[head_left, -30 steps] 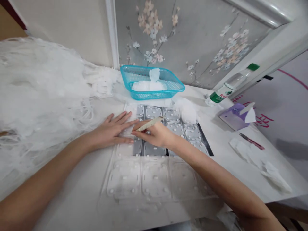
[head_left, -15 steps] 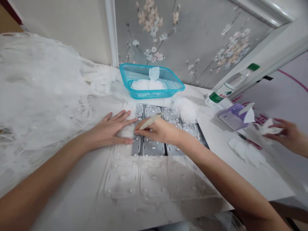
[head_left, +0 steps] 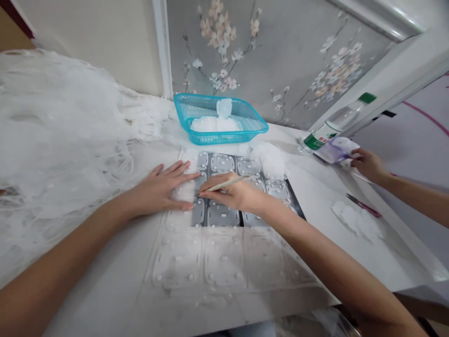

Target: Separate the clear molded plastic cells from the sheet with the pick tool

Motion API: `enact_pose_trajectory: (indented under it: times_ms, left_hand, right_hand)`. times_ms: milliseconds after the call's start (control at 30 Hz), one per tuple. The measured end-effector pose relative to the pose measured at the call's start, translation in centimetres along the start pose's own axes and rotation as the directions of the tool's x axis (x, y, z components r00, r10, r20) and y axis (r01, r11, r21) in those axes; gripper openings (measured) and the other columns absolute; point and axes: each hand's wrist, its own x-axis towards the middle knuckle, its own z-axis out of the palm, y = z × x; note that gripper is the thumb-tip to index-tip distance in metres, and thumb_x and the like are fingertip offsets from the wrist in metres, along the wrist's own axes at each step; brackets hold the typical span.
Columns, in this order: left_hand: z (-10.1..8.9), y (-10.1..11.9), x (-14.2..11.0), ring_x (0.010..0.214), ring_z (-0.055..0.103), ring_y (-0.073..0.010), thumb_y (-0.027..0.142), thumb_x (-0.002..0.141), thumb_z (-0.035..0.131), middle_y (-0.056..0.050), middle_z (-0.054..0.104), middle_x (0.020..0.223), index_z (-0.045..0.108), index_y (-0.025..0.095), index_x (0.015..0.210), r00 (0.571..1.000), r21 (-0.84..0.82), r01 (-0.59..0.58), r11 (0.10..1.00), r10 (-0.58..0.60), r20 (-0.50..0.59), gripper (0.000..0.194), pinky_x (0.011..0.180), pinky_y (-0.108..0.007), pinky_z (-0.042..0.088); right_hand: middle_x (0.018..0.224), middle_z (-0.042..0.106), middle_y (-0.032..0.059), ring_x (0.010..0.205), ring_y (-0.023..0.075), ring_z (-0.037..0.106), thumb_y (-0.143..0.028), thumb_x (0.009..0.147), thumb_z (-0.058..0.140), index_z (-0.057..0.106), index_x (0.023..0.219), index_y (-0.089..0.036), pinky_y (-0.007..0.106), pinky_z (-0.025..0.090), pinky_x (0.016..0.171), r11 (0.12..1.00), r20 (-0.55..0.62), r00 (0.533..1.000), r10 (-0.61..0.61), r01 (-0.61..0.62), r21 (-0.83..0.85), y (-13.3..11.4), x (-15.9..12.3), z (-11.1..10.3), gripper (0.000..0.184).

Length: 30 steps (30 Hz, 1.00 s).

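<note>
A translucent sheet (head_left: pixel 223 258) with rows of rounded-rectangle pieces marked by white dots lies on the table. Part of it rests over a black surface (head_left: pixel 299 206). My left hand (head_left: pixel 163 189) is spread flat on the sheet's left part, fingers apart. Just right of it, my right hand (head_left: pixel 228 192) grips a slim pen-shaped tool (head_left: pixel 224 185) with a pale handle. The tool's thin dark tip points down-left at the sheet, near my left fingertips; whether it touches cannot be made out.
A heap of white, stringy sheet waste (head_left: pixel 63 131) covers the left. Behind stands a blue basket (head_left: pixel 224 138) with white pieces. To the right are a bottle (head_left: pixel 322 135), a purple tissue pack (head_left: pixel 335 149), red-handled tweezers-like tool (head_left: pixel 365 206) and white scraps (head_left: pixel 356 222). Another person's hand (head_left: pixel 370 164) touches the pack.
The pen-shaped tool has tilted flatter in my right hand, its back end swinging right. My left hand stays put. The other person's hand has moved back and left onto the tissue pack.
</note>
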Motion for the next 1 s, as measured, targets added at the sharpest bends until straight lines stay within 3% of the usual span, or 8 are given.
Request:
enact_pose_trajectory:
  times_ms: [200,467,733,900,1000]
  left_hand:
    - [0.4,-0.3,0.1,0.141,0.003,-0.0272,0.074,0.073,0.041,-0.001,0.001,0.154,0.017,0.040,0.142,1.000,-0.005,-0.011,1.000,0.011,-0.011,0.080,0.109,-0.053,0.006]
    - [0.1,-0.1,0.0,0.141,0.005,-0.0277,0.075,0.072,0.042,-0.004,0.004,0.154,0.015,0.035,0.144,1.000,-0.003,-0.021,1.000,0.021,-0.019,0.086,0.110,-0.054,0.008]
    - [0.0,-0.1,-0.2,0.140,0.005,-0.0295,0.072,0.073,0.045,-0.002,0.004,0.154,0.014,0.036,0.144,0.999,-0.034,-0.027,0.999,0.026,-0.027,0.085,0.110,-0.055,0.007]
    - [0.0,0.0,-0.1,0.140,0.005,-0.0297,0.072,0.073,0.045,-0.003,0.005,0.154,0.016,0.034,0.144,0.999,-0.039,-0.019,0.999,0.018,-0.026,0.085,0.110,-0.054,0.007]
    - [-0.1,0.1,-0.1,0.140,0.006,-0.0302,0.071,0.074,0.044,-0.003,0.005,0.154,0.016,0.032,0.144,1.000,-0.041,-0.007,0.999,0.006,-0.021,0.085,0.110,-0.055,0.007]
  right_hand:
    - [0.075,0.062,0.0036,0.064,0.0113,0.053,-0.034,0.091,0.046,0.062,0.082,-0.013,0.023,0.041,0.056,0.998,0.018,0.997,0.070,-0.070,0.007,0.8,-0.5,-0.3,0.028]
    - [0.072,0.059,0.0024,0.065,0.0095,0.050,-0.027,0.089,0.049,0.060,0.078,-0.012,0.021,0.040,0.060,0.996,-0.056,0.997,-0.058,0.062,0.058,1.0,1.7,2.0,0.022]
    - [0.069,0.058,0.0016,0.059,0.0082,0.047,-0.031,0.090,0.047,0.060,0.079,-0.011,0.021,0.038,0.058,0.999,-0.076,0.997,0.027,-0.030,-0.033,1.0,1.7,2.6,0.026]
    - [0.076,0.062,0.0039,0.069,0.0099,0.053,-0.027,0.091,0.045,0.059,0.080,-0.012,0.022,0.040,0.065,0.999,-0.040,0.999,-0.034,0.033,-0.028,0.5,1.7,2.3,0.024]
    - [0.066,0.057,0.0008,0.060,0.0084,0.048,-0.027,0.090,0.045,0.059,0.077,-0.012,0.021,0.038,0.059,0.999,-0.067,0.997,-0.036,0.034,-0.028,0.1,1.9,1.7,0.025]
